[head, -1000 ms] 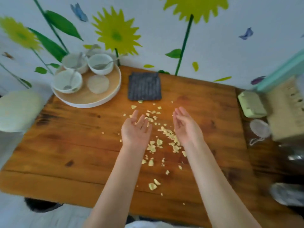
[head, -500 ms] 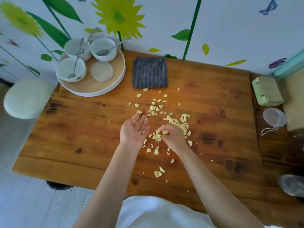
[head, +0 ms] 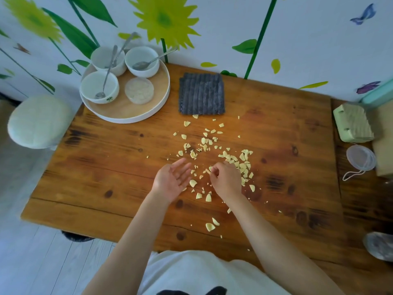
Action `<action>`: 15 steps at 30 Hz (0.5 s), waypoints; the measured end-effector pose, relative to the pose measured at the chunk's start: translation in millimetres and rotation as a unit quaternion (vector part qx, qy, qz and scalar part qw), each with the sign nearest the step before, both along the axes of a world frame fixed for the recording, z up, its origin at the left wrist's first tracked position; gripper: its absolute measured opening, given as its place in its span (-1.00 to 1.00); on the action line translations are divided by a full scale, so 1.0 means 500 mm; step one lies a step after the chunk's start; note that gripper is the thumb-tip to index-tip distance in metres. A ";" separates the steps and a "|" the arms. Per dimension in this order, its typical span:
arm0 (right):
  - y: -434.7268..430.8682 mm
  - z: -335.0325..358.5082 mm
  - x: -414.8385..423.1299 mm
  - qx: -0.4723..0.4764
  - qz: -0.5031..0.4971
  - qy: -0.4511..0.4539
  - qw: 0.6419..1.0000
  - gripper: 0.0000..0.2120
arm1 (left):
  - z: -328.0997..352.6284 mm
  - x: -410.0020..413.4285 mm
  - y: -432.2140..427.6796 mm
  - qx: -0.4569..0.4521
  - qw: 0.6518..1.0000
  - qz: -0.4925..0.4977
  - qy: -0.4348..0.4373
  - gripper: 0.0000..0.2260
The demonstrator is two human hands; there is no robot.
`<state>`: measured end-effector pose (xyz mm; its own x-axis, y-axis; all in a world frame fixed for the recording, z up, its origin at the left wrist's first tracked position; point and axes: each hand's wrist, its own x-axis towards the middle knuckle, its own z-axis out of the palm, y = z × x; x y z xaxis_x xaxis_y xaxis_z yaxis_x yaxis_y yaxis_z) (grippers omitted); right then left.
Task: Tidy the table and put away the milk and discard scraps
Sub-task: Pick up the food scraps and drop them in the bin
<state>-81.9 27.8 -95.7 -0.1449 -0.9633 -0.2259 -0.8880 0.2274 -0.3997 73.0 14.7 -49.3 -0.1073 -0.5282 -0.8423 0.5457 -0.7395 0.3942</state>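
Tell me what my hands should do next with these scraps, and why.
Probably move the right hand over the left hand and drop its pinch there: its fingers are curled on scraps, the left palm lies open and upturned right beside it, and many more pieces lie scattered on the table.

Bare wood is lying open on the table (head: 102, 179) left of the left hand (head: 172, 182), and right of the scraps (head: 234, 160) toward the box (head: 353, 123). The tray (head: 125, 120) of bowls (head: 142, 60) and spoons (head: 106, 77) is filling the far-left corner; the cloth (head: 201, 93) is lying flat beside it. Scraps are crowding round the right hand (head: 225, 179).
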 end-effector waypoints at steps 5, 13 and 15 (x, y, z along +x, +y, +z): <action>-0.012 0.047 0.032 0.025 0.016 -0.258 0.966 -0.90 | -0.015 -0.005 0.003 0.019 0.999 -0.025 0.025 -0.65; 0.006 0.016 0.054 0.056 0.013 -0.141 0.988 -0.92 | -0.026 0.010 0.009 0.080 0.995 0.056 -0.008 -0.76; 0.016 0.010 0.057 0.073 0.067 -0.096 0.990 -0.87 | -0.024 0.018 0.013 0.083 0.995 0.060 -0.015 -0.77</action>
<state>-53.2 35.6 -90.6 0.0421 -0.9260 -0.3753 -0.8250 0.1796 -0.5358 82.0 21.1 -61.5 -0.0245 -0.3888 -0.9210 0.6242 -0.7256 0.2897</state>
